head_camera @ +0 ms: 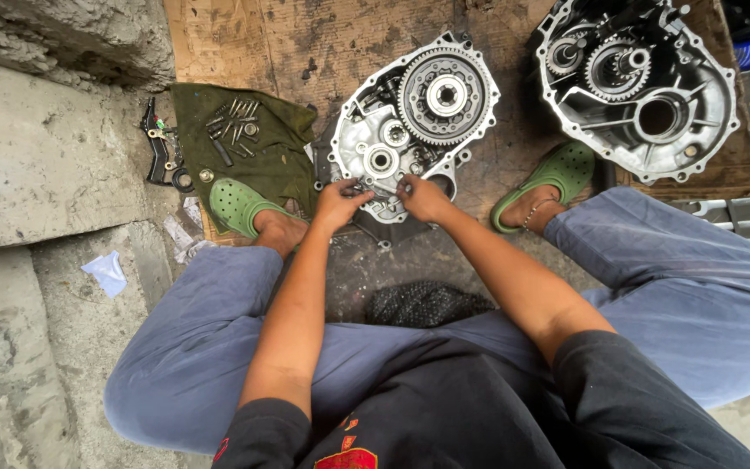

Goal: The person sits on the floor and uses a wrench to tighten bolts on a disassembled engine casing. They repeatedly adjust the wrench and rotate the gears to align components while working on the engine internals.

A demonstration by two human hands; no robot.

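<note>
A silver gearbox housing half with a large toothed gear lies on a stained wooden board in front of me. My left hand and my right hand meet at its near edge, fingers pinched on its rim around some small part that I cannot make out. I am seated with my knees spread, both arms stretched forward between my legs.
A second housing half with gears lies at the far right. A green cloth at the left carries several bolts. Black metal parts lie beside it. My feet wear green clogs. Concrete steps rise at the left.
</note>
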